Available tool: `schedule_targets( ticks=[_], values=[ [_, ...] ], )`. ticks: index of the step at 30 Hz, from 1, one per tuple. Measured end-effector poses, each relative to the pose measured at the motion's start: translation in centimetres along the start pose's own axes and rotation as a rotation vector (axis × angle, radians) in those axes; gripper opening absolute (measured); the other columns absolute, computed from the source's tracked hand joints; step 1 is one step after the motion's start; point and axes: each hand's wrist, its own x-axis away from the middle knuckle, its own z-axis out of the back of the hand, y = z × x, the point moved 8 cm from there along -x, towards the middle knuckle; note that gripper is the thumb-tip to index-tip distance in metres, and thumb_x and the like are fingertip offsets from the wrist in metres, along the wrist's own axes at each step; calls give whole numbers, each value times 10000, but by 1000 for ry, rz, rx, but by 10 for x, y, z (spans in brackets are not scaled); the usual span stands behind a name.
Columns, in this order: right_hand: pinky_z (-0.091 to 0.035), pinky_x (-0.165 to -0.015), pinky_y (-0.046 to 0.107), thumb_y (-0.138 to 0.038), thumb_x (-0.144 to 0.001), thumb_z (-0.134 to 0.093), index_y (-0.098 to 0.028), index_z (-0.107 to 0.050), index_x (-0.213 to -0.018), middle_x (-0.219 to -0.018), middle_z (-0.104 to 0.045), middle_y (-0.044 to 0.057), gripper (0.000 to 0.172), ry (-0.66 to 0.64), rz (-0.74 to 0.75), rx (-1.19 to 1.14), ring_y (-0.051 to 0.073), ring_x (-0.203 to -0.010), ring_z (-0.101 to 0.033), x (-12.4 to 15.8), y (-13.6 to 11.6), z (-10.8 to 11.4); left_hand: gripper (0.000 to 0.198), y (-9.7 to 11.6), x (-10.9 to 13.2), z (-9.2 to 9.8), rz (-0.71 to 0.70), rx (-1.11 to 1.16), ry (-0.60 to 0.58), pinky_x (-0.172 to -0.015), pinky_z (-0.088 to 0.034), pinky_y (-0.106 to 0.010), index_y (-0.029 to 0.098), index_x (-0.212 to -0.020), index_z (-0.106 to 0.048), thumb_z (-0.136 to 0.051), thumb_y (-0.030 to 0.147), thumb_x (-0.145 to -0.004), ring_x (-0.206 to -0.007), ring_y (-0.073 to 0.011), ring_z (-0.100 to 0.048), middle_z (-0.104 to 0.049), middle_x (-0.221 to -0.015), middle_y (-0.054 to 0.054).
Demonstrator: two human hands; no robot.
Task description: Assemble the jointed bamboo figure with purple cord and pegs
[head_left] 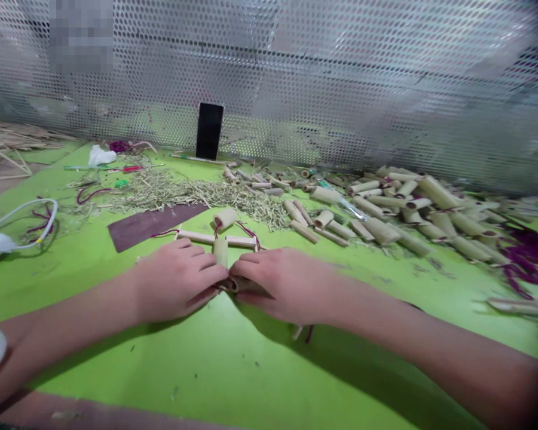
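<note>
My left hand (177, 280) and my right hand (287, 283) meet at the middle of the green table, both with fingers closed. The right fingers wrap a short bamboo tube (235, 285), whose open end shows between the hands. My left fingertips pinch at the same place, largely hiding what they grip. Just beyond stands another bamboo tube (221, 252), with two thin bamboo sticks (241, 241) to its sides. Behind lies a further bamboo ring (225, 218), with purple cord (247, 229) running from it. A stick and cord end stick out below my right hand.
Cut bamboo tubes (385, 200) are heaped at right, beside purple yarn (526, 251). Bamboo shavings (179, 190) and a dark flat strip (155, 227) lie beyond my hands. A phone (210, 131) leans on the perforated metal panel (296, 77). A white cable (49, 218) loops at left.
</note>
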Motion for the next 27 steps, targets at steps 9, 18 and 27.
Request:
schedule_targets(
  ticks=[9, 18, 27],
  values=[
    [-315, -552, 271, -363, -967, -570, -194, -603, -915, -860, -705, 51, 180, -43, -118, -35, 185, -692, -615, -2, 4, -2, 173, 17, -3, 14, -151, -262, 125, -677, -401, -355, 177, -990, -671, -500, 163, -1014, -755, -199, -629, -727, -965, -40],
    [-285, -538, 270, -387, -966, -588, -205, -587, -896, -822, -694, 26, 195, 41, -99, -116, 155, -644, -572, -1, 10, -5, 224, 21, -5, 5, -206, -325, 116, -696, -414, -372, 145, -860, -705, -526, 116, -991, -769, -198, -603, -720, -938, -33],
    [-246, -502, 286, -427, -971, -558, -211, -582, -893, -795, -685, 28, 231, 91, -88, -18, 156, -584, -523, -1, 9, -6, 196, 18, 0, 3, -168, -286, 140, -707, -429, -376, 125, -922, -721, -539, 128, -993, -792, -205, -609, -735, -964, -46]
  ],
)
